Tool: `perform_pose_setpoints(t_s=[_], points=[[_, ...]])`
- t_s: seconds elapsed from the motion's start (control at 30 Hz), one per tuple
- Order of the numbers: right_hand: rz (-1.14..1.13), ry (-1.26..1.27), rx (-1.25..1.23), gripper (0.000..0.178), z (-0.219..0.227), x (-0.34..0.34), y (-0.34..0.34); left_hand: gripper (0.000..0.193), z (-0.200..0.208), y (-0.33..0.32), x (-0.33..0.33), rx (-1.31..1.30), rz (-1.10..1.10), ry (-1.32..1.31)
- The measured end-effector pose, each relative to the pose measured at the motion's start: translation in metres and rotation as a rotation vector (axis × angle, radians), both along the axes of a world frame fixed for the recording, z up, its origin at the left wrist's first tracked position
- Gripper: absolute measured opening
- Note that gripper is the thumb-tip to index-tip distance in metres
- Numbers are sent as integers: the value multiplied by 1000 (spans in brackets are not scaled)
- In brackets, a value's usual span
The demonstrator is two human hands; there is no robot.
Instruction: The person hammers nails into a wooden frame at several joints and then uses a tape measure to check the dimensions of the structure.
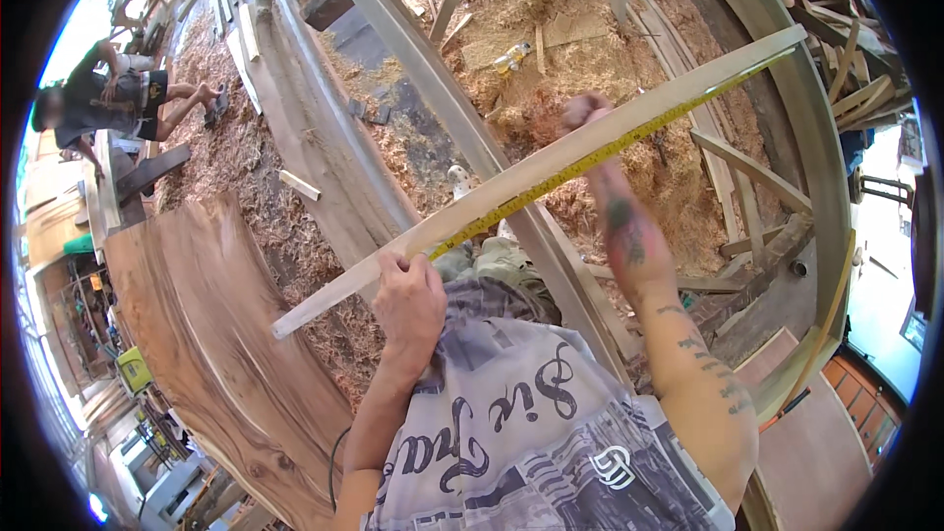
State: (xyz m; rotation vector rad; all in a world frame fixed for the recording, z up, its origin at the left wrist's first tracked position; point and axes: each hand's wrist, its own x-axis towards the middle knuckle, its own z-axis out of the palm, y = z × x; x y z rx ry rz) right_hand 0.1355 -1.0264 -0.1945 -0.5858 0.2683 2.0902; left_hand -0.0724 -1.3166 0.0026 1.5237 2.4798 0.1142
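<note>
A long pale wooden strip (511,183) slants across the view from lower left to upper right. Along its near edge runs an extended yellow tape measure (536,195), its lower end close to my left hand (409,297). That hand is closed round the strip near its lower left part; whether it also pinches the tape is hard to see. My right hand (587,112) shows just past the far edge of the strip, which crosses in front of my wrist. Its fingers look curled and slightly blurred, and what they hold, if anything, is hidden.
Wooden frame beams (413,49) cross beneath the strip, and a curved beam (831,187) stands at right. A wide brown slab (226,305) lies at left. Shavings (580,49) cover the floor, with a yellowish clear tool (511,59) on them. Another person (118,93) sits far left.
</note>
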Motion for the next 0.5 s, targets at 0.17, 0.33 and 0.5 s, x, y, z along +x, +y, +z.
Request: perform_pose_setpoints(t_s=[0.17,0.33,0.5], points=[[-102,14,-84,32,-23,23,10,13,-6,-2,-7,19,-16,7],[63,113,-38,19,-41,-17,-81,12,-7,10,-7,23,-108,7],[163,-87,157,22,-22,-22,-133,17,-11,-1,-16,74,-187,67]])
